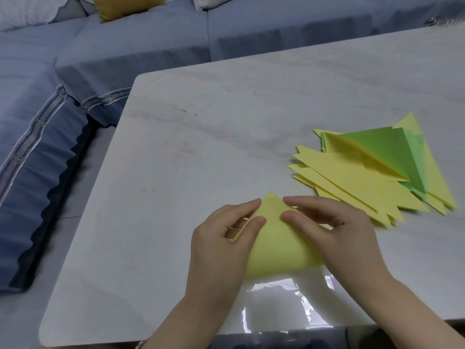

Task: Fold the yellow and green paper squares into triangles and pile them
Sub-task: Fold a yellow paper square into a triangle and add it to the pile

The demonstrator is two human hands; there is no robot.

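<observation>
Paper under both hands, near the front edge of the table (201,137). The yellow sheet (276,245) was doubled over into a rough triangle, its sharp apex pointing away from the person and its near edge a soft, rounded bulge rather than a pressed crease. Matte surface, thin, slightly puffed.

The left hand (221,238) gripped the sheet's left slope: thumb tip flat on top, fingers curled along and beneath the edge, with a sliver of paper showing in the gap between them. The right hand (334,227) mirrored it on the right slope — thumb pad down on the upper layer, index finger stretched toward the apex, the other fingers bent over the edge. The two thumbs sat close together just below the tip, not touching.

To the right and farther back lay the pile (357,182) of finished triangles, loosely fanned so that many pointed corners stuck out like saw teeth. Mostly yellow; one green triangle (392,152) rested near the top with a yellow flap lifting over it.

The table was pale, marbled stone with a rounded corner and faint smudges. A crinkled clear film (276,306), glossy with glare, lay between the wrists. Behind — a blue-grey fabric sofa (75,71) with a pleated skirt and a mustard cushion (120,6).
</observation>
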